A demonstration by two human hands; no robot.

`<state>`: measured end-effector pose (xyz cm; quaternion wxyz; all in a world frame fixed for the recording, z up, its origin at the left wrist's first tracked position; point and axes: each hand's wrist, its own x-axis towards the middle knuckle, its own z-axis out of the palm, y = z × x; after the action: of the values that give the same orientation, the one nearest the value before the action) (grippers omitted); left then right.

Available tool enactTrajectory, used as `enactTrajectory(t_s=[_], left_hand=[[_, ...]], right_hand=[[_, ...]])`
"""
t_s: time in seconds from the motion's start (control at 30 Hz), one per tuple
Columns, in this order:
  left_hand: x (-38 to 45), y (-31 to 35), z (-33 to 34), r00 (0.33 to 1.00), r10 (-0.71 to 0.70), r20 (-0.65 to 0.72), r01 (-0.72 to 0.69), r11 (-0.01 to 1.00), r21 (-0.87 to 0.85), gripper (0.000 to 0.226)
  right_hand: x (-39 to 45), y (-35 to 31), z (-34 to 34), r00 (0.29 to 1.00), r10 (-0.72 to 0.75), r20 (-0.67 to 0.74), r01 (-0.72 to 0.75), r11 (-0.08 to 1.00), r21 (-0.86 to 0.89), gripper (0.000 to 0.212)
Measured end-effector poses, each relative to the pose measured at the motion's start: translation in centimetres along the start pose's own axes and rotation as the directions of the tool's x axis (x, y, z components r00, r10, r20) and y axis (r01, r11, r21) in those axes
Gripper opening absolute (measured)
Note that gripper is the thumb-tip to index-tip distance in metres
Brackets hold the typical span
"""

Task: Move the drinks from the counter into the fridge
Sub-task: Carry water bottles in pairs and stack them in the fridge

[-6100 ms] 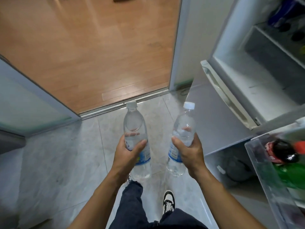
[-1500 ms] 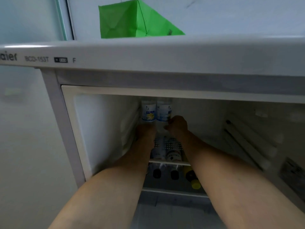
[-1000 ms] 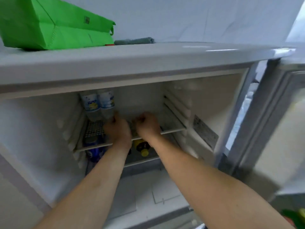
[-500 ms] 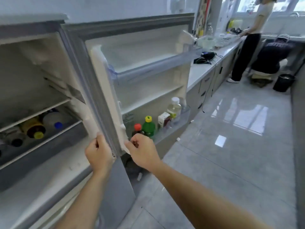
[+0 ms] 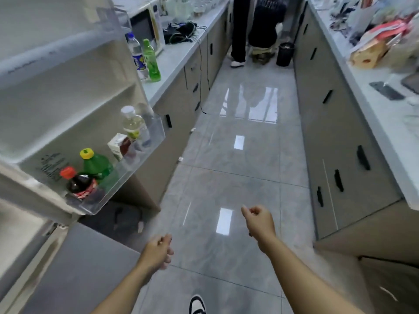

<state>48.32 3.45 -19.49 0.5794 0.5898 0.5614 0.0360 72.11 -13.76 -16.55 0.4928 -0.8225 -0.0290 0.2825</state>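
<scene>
The open fridge door (image 5: 68,91) fills the left side, and its clear bottom bin (image 5: 136,164) holds a row of drinks: a dark cola bottle (image 5: 79,184) with a red cap at the near end, a green bottle (image 5: 98,165) with a yellow cap beside it, then a small white carton (image 5: 116,145), and at the far end a clear bottle (image 5: 131,123) with a white cap and another clear bottle just behind it, too blurred to make out. The door shelves above the bin show nothing in them. Past the door, on the left counter (image 5: 176,57), two drinks stand upright close to its near end and touching each other: a clear water bottle (image 5: 137,57) with a blue cap and a blue and yellow label, and to its right a green drink (image 5: 151,62) with a green cap, close to the front edge. Farther along that counter sit a microwave (image 5: 145,28) and a tangle of black cables (image 5: 181,32). Both hands hang low over the grey tile floor (image 5: 238,155), well apart from the counter drinks and from the bin. The left hand (image 5: 157,251) has its fingers loosely curled and holds nothing; the right hand (image 5: 259,220) is also empty, fingers lightly curled with thumb and forefinger tips near each other. The right counter (image 5: 371,105) carries bags, packets and a dark phone (image 5: 386,90). At the far end of the aisle one person stands and another crouches beside a black bucket (image 5: 285,53).
</scene>
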Motion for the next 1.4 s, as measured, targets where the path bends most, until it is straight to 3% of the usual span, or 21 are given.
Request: enactTrajectory(t_s=[0.13,0.33,0.5,0.7,0.87,1.03,1.2,1.4], left_hand=[[0.5,-5.9,-0.4,0.971,-0.221,0.088,0.207,0.967,0.148,0.029],[2.8,-9.7,-2.2,0.947,-0.316,0.057,0.278,0.896,0.346,0.03],[7.4,-6.6,-0.5,0.917,-0.392,0.075,0.355,0.887,0.295,0.032],[14.3,1.8,5.2,0.937,-0.305,0.171,0.249,0.925,0.287,0.026],[19.0,8.5,10.5,0.959,-0.221,0.175,0.168,0.947,0.275,0.027],[20.5,12.9,13.7,0.961,-0.252,0.112,0.209,0.931,0.299,0.029],[21.7,15.2,15.0,0.959,-0.281,0.04,0.26,0.927,0.272,0.03],[23.0,15.9,14.1,0.912,-0.398,-0.103,0.409,0.903,0.133,0.027]], right_hand=[[-0.1,7.3,-4.2,0.969,0.243,-0.04,-0.243,0.97,0.022,0.027],[-2.2,13.8,-6.3,0.874,0.477,-0.094,-0.469,0.878,0.092,0.021],[-3.2,15.5,-6.6,0.821,0.557,-0.121,-0.55,0.83,0.091,0.018],[-0.3,15.8,-7.9,0.764,0.636,-0.109,-0.629,0.772,0.093,0.019],[5.9,15.4,-10.3,0.742,0.664,-0.094,-0.661,0.748,0.062,0.017],[14.5,12.1,-14.4,0.743,0.666,-0.062,-0.668,0.743,-0.026,0.019],[26.6,5.6,-16.4,0.821,0.57,-0.031,-0.571,0.816,-0.091,0.018],[39.0,-4.0,-13.6,0.902,0.421,0.093,-0.405,0.902,-0.151,0.019]])
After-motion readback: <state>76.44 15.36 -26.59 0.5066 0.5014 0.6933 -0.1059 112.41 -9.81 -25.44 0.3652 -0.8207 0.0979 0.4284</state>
